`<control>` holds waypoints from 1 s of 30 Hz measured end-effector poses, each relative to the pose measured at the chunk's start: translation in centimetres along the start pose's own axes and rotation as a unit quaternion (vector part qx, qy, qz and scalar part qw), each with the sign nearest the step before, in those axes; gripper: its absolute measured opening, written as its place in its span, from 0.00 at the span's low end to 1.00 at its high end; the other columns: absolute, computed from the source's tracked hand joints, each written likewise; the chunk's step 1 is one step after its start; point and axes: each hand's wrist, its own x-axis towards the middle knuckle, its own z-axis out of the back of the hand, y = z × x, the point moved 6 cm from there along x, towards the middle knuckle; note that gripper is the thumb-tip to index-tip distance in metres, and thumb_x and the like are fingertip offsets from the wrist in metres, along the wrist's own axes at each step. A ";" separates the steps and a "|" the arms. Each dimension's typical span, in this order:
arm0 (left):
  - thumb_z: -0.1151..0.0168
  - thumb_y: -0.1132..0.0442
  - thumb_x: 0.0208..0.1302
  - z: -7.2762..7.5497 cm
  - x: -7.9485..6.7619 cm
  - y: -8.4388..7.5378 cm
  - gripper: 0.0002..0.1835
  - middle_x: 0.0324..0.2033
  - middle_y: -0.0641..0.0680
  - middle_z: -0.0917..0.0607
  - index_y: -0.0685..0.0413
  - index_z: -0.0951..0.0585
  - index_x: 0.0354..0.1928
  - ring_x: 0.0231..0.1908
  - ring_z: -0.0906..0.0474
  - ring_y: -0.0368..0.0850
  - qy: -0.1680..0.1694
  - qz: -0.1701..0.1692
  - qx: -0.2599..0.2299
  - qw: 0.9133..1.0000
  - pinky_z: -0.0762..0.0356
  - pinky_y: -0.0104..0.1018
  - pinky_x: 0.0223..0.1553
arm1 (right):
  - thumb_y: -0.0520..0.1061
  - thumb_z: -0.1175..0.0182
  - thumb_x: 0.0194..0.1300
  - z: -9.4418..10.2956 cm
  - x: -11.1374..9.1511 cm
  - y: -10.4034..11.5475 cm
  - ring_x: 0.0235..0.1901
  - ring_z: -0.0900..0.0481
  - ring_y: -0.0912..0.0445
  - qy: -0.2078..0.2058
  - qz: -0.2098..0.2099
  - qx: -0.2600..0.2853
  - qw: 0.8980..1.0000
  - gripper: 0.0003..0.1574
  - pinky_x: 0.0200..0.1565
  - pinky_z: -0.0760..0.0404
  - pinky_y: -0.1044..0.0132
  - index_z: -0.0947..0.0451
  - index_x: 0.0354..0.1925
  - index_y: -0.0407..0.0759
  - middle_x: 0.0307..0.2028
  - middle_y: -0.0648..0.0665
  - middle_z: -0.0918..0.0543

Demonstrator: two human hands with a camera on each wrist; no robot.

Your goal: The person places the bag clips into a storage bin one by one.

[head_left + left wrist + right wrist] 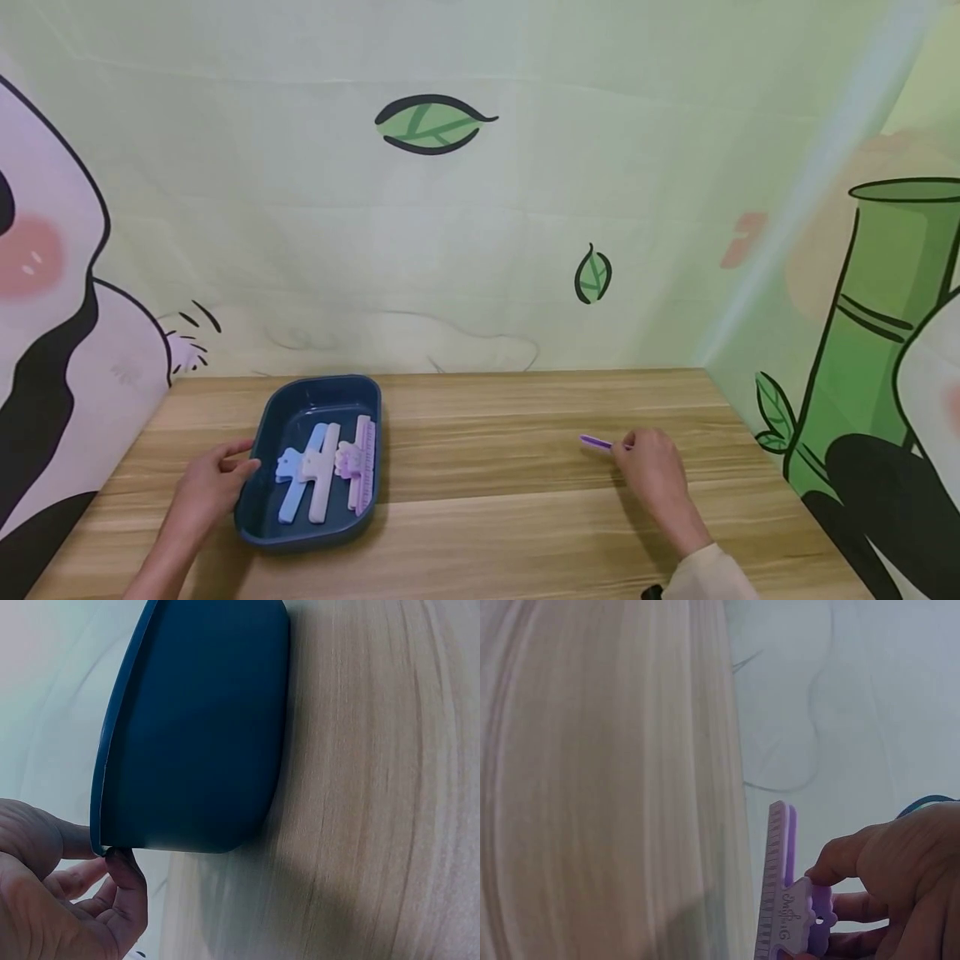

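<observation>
At the left of the table, a dark blue plastic tray (300, 546) holds a light blue clip (290, 502), a white clip (322, 483) and a purple clip (365, 467) with a ruled edge. My left hand (210, 483) pinches the tray's left rim; the left wrist view has thumb and fingers on either side of the rim (101, 780). Over the right part of the table, my right hand (656, 467) holds another purple clip (776, 862). In the right wrist view, thumb and fingers squeeze its handle tabs, and its ruled long bar points away from the hand.
The wood-grain table (480, 542) ends at a cloth backdrop (480, 250) printed with leaves, bamboo and panda shapes. The backdrop also rises along both sides of the table. Bare wood lies between the tray and my right hand.
</observation>
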 end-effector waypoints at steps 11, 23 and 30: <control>0.47 0.62 0.80 0.0 0.2 0.1 0.26 0.58 0.80 0.25 0.72 0.33 0.71 0.53 0.23 0.71 -0.005 0.007 -0.003 1.000 0.19 0.54 0.46 | 0.39 0.37 0.65 1.3 0.0 0.4 0.31 0.19 0.44 -0.051 0.015 0.049 0.997 0.12 0.37 0.19 0.46 0.14 0.36 0.27 0.34 0.32 0.15; 0.47 0.61 0.80 0.0 0.1 -0.1 0.26 0.59 0.80 0.26 0.71 0.34 0.71 0.54 0.24 0.72 -0.006 0.009 0.002 1.000 0.20 0.57 0.49 | 0.35 0.34 0.65 2.9 0.1 1.5 0.35 0.17 0.44 -0.124 0.057 0.111 0.984 0.07 0.35 0.19 0.53 0.15 0.37 0.28 0.36 0.33 0.18; 0.47 0.61 0.80 -0.1 0.2 0.1 0.27 0.59 0.80 0.27 0.71 0.34 0.72 0.54 0.25 0.73 -0.003 0.019 0.001 1.000 0.22 0.60 0.51 | 0.34 0.30 0.62 3.6 0.0 1.9 0.33 0.17 0.48 -0.174 0.105 0.132 0.970 0.03 0.32 0.21 0.66 0.14 0.35 0.32 0.34 0.38 0.16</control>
